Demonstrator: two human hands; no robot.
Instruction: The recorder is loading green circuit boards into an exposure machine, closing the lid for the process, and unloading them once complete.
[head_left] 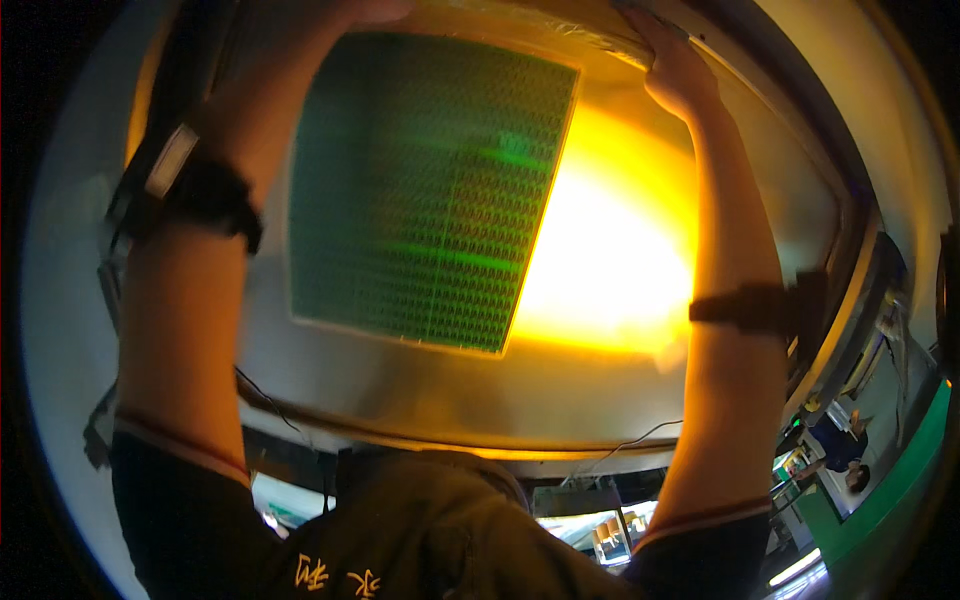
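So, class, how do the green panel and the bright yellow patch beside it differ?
The green panel is dark, with a fine repeating pattern; the yellow patch glows, washed out to white in its middle. The panel has crisp, fairly straight edges, while the patch fades softly on its upper side. Both meet along the panel's right edge.

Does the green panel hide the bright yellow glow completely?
No, the glow shows plainly in the head view, uncovered beyond the right edge of the green panel.
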